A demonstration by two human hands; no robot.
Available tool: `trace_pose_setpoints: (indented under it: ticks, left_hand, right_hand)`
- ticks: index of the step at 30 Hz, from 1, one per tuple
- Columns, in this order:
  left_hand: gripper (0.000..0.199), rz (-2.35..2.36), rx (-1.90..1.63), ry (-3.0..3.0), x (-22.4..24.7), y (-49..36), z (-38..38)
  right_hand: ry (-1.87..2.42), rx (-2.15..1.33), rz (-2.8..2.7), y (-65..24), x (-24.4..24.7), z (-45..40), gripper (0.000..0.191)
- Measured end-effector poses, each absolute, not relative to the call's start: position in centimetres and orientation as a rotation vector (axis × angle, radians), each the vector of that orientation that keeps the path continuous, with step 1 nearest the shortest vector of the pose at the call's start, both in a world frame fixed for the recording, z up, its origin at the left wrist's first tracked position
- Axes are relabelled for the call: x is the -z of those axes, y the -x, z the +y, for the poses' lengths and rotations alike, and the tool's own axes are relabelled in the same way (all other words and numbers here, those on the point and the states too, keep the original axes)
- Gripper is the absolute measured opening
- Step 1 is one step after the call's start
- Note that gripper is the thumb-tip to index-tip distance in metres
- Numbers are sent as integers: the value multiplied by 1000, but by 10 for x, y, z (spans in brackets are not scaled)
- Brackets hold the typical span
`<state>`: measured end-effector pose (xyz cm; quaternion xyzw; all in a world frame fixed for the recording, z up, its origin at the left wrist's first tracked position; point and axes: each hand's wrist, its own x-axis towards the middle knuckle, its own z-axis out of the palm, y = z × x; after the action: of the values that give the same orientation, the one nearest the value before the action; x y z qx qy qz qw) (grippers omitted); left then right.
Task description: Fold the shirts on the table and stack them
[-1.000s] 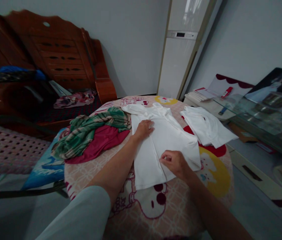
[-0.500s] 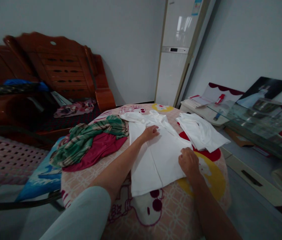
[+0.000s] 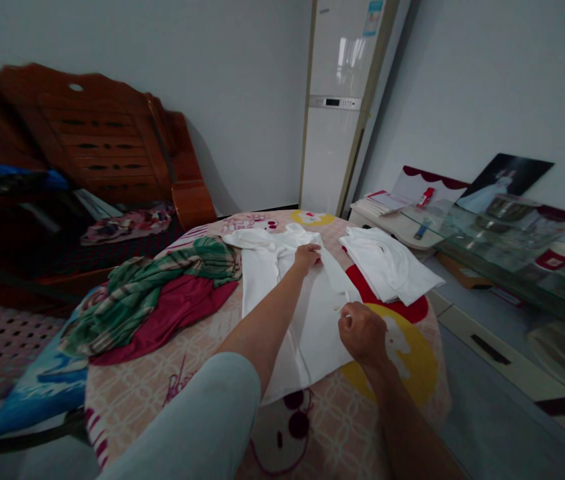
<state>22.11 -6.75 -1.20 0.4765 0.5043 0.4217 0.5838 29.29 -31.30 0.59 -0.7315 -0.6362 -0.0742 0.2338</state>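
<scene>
A white shirt (image 3: 319, 327) lies spread on the round table, its collar end away from me and its hem towards me. My left hand (image 3: 308, 256) reaches over the upper part of it, fingers closed on the cloth near the shoulder. At the shirt's right edge, my right hand (image 3: 363, 331) is a fist with a bit of white cloth showing above the fingers. A folded white garment (image 3: 389, 263) rests to the right. Left of the shirt is a heap of a green plaid cloth (image 3: 162, 287) and a dark red cloth (image 3: 182, 310).
The table wears a pink patterned tablecloth (image 3: 147, 393). A wooden sofa (image 3: 107, 147) stands at the back left, and a woven pink chair (image 3: 7, 347) at the near left. On the right is a cabinet (image 3: 492, 353) with a glass shelf (image 3: 522, 260). A tall white air conditioner (image 3: 329, 153) fills the corner.
My left hand has moved right across the shirt. My right hand has closed at the edge, and the cloth there is drawn in. The view has turned slightly to the right.
</scene>
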Motion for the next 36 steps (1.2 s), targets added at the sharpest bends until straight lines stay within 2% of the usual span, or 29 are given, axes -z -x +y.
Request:
trace_pose_setpoints:
  ticks: [6,10,12,20,23,29,36]
  left_hand:
    - [46,1387,-1137,-1424,8,-174,-62]
    - [38,1484,-942,-1683,14,-158,-64]
    - [36,1482,-881,-1765,17,-158,-65]
    - [53,1364,-831,-2156,19,-162,-70]
    - [54,1394,-805,-2182,15,-154,-73]
    - [45,1471,-863,-2174,0,-93,-80]
    - [45,1661,-692,-2273,15,-30,-100]
  right_hand:
    - [1969,103,-1904,-289,-8,-320,16]
    - [1916,-8,-1992,-289,-6,-320,19]
    - [1854,-124,-1984,-291,-7,-319,20]
    - [1532,-778,-2026,-297,-19,-324,21]
    - [1491,-972,-1742,-300,-19,-322,32]
    - [1418,-597,-967,-312,-15,-313,38]
    - [1424,-440,-855,-318,-8,-309,36]
